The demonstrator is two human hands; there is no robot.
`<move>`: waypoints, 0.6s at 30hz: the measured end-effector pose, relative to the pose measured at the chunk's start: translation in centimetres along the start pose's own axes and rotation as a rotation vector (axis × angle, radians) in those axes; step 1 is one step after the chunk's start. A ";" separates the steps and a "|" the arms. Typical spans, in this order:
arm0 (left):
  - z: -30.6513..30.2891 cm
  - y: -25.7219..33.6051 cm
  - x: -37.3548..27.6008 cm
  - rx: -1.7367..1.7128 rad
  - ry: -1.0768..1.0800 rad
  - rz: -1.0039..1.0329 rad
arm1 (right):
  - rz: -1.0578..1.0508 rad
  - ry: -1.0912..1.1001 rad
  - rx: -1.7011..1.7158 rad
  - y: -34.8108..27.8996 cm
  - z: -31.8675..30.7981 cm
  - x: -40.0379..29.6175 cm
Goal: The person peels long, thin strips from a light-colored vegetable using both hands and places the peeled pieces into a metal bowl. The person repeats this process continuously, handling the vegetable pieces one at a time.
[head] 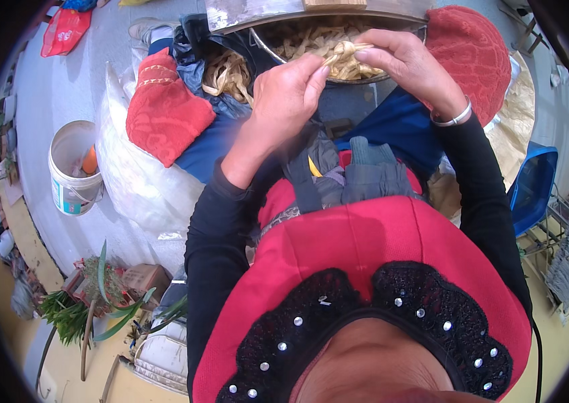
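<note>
Above a round metal-rimmed basin (262,46), my left hand (287,88) pinches one end of a pale yellow knotted strip (346,50) between thumb and fingers. The other side of the knot is gripped by my right hand (407,58), which wears a bangle on the wrist. More pale strips (309,43) fill the basin; the knot's tails blend into them. A board (259,14) covers the far part of the basin. To the left, a dark plastic bag (191,48) lies open around a loose bundle of similar strips (228,73).
A red cloth (163,116) drapes over my left knee, another red cloth (470,60) over the right. White plastic sheeting (138,186) spreads beside my left leg. Farther left is a white bucket (73,166). A blue plastic container (536,186) stands at right, potted plants (98,297) at lower left.
</note>
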State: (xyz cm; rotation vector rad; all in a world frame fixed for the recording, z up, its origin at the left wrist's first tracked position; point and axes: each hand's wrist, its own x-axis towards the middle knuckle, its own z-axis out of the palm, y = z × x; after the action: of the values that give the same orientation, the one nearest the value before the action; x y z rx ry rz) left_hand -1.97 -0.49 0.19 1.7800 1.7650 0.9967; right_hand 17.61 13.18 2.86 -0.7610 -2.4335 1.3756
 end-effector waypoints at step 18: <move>-0.7 -1.1 1.6 -0.418 -0.324 -0.053 | -0.090 0.092 -0.124 -0.4 -0.1 -2.0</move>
State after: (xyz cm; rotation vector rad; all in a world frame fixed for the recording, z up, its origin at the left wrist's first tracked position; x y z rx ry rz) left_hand -3.33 1.05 0.10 1.5197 1.2887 0.9137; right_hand 19.21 11.99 3.40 -0.7163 -2.4663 1.1403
